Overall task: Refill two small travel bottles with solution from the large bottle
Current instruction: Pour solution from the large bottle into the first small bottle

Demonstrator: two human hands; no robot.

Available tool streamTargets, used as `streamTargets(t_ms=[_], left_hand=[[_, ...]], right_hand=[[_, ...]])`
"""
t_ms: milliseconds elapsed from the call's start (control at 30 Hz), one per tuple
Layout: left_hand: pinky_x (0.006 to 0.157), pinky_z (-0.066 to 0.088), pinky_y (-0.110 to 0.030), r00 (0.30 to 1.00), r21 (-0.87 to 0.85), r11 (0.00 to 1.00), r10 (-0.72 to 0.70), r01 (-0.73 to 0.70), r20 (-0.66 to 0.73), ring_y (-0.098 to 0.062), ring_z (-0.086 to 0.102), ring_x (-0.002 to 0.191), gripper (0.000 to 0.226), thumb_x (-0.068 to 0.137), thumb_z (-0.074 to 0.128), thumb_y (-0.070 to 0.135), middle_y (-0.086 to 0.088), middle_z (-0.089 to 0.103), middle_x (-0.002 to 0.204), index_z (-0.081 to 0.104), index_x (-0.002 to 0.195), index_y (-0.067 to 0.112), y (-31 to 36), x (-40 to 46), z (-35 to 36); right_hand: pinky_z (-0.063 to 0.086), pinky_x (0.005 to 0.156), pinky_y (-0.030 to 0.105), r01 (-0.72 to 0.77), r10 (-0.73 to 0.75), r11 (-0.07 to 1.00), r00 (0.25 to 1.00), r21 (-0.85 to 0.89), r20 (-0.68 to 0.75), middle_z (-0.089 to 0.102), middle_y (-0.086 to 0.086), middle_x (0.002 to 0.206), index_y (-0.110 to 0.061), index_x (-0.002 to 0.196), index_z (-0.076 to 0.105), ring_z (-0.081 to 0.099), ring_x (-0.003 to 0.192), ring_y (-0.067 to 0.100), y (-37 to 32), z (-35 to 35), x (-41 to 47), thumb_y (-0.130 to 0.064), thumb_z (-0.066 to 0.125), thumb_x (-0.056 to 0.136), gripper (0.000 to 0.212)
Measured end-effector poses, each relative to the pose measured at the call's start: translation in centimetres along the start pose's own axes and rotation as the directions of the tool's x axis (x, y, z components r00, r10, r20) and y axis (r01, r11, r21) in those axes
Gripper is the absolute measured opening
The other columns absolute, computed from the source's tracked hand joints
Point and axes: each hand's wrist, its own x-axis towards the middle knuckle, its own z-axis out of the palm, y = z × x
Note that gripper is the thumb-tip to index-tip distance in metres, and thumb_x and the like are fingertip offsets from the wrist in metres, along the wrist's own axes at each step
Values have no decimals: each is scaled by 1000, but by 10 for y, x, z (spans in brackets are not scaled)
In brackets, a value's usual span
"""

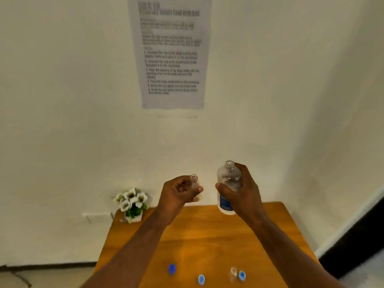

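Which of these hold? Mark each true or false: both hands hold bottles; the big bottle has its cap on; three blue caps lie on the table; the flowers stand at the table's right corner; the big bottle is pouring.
1. Both hands hold bottles. True: the left hand holds the small bottle, the right hand the big bottle.
2. The big bottle has its cap on. False: its neck is open.
3. Three blue caps lie on the table. True.
4. The flowers stand at the table's right corner. False: at the far left corner.
5. The big bottle is pouring. False: it is roughly upright, apart from the small one.
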Motion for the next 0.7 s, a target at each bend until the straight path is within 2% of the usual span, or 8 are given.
streamTargets(t_ms=[167, 300, 533, 700], left_hand=[[75, 64, -46, 980, 42, 980, 197, -197, -9, -25, 74, 84, 26, 79, 82, 2, -14, 78, 92, 76, 105, 3, 106, -2, 30], [73, 64, -45, 949, 28, 949, 314, -313, -22, -24, 74, 81, 19, 80, 81, -1, -21, 77, 94, 78, 99, 4, 163, -18, 52], [69, 63, -43, 901, 34, 902, 431, -430, -45, -24, 75, 80, 19, 78, 82, 1, -19, 78, 86, 78, 97, 3, 210, -46, 85], [67, 64, -42, 892, 54, 892, 450, -449, -27, -23, 75, 78, 21, 78, 82, 0, -18, 78, 85, 78, 98, 0, 225, -55, 99]], right_hand=[[52, 80, 23, 171, -170, 979, 985, -109, 19, 64, -14, 109, -39, 118, 47, 64, 94, 7, -74, -48, 38, -34, 85, 68, 63], [49, 74, 19, 310, -306, 931, 951, -192, 51, 65, -19, 99, -38, 107, 49, 63, 87, 0, -124, -87, 58, -47, 89, 60, 63], [49, 68, 22, 476, -450, 743, 876, -471, 176, 61, -21, 94, -39, 109, 48, 60, 79, 6, -179, -132, 61, -47, 83, 62, 59], [53, 70, 30, 548, -524, 629, 823, -551, 219, 62, -17, 97, -40, 113, 46, 60, 80, 12, -196, -149, 60, -50, 80, 62, 63]])
